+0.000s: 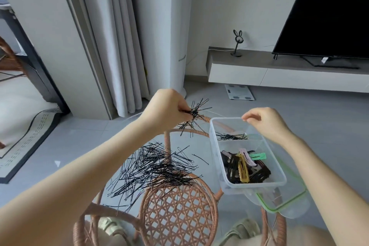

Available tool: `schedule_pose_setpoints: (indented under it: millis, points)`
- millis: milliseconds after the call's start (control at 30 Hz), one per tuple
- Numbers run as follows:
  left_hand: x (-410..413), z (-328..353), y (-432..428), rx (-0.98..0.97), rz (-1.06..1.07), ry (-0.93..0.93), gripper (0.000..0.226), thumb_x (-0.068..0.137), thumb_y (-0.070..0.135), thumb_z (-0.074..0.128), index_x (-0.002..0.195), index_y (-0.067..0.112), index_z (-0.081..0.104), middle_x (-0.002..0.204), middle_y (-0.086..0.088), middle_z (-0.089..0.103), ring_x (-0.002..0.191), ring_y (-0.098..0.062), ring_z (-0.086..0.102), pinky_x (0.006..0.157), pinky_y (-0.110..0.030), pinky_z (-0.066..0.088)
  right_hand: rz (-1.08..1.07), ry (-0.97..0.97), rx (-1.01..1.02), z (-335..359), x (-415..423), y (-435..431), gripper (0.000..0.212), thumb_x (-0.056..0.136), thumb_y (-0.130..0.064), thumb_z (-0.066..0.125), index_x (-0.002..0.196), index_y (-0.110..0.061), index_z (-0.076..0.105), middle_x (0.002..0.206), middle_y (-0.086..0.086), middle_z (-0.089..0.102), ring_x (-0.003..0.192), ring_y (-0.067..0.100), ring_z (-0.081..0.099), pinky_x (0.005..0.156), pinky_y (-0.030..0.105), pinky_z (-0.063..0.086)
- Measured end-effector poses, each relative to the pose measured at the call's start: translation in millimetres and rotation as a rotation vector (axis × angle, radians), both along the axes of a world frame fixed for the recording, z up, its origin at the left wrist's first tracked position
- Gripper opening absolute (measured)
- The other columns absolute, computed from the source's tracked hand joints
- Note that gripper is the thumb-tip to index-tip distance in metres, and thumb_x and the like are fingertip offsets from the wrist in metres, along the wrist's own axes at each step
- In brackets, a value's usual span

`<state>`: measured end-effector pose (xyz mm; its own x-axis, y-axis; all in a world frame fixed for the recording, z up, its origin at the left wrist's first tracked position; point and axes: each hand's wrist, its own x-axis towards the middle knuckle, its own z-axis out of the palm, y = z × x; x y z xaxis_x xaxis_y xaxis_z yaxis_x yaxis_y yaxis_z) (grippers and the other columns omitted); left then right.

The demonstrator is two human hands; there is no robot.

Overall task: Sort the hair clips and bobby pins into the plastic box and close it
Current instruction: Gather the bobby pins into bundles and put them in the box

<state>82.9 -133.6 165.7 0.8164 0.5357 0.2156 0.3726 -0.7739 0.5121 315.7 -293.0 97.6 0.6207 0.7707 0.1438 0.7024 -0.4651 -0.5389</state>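
My left hand pinches a bunch of black bobby pins in the air, just left of the clear plastic box. My right hand grips the far rim of that box. Its far compartment holds a few bobby pins. The near compartment holds coloured hair clips: yellow, pink, green and black. A large pile of loose bobby pins lies on the glass table top, left of the box. The green-edged lid lies under the box's near end.
The glass top rests on a rattan frame with a woven lower shelf. Beyond are a grey curtain, a low TV bench with a television, and a bathroom scale on the floor. A rug lies at the left.
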Motion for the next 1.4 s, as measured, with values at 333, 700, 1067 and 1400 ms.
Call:
schedule_pose_setpoints:
  millis: [333,700,1067,1400]
  points:
    - [121,-38,-36,0.073,-0.261,0.091,0.015,0.079,0.018,0.067,0.081,0.005,0.074,0.079,-0.012,0.073,0.073,-0.027,0.066,0.073,-0.034,0.055,-0.136,0.018,0.177,2,9,-44,0.020,0.084,0.002,0.056,0.088,-0.011,0.071,0.078,0.002,0.070,0.082,0.018,0.066,0.078,0.024,0.045]
    - [136,-68,-40,-0.037,-0.354,0.427,0.049,0.085,0.014,0.057,0.133,0.010,0.046,0.137,-0.007,0.052,0.122,-0.023,0.052,0.101,-0.030,0.041,-0.128,-0.018,0.093,0,-3,-51,0.017,0.085,-0.006,0.059,0.094,-0.015,0.071,0.088,-0.001,0.071,0.082,0.012,0.062,0.081,0.024,0.046]
    - [-12,-79,1,-0.051,0.014,0.006,0.034,0.086,0.044,0.050,0.104,0.021,0.068,0.107,0.004,0.068,0.093,-0.016,0.063,0.084,-0.029,0.052,0.177,0.125,0.158,13,-143,-20,0.037,0.091,-0.031,0.051,0.126,-0.019,0.052,0.128,-0.008,0.055,0.114,-0.002,0.047,0.100,0.015,0.034]
    - [-103,-182,-6,0.027,0.342,0.333,0.103,0.060,0.081,-0.020,0.145,0.026,-0.007,0.156,-0.010,-0.004,0.144,-0.026,-0.009,0.117,-0.042,-0.010,-0.168,-0.056,-0.220,-104,-200,36,0.109,0.061,-0.069,-0.034,0.146,-0.017,0.010,0.154,0.021,0.009,0.143,0.035,0.004,0.117,0.047,0.001]
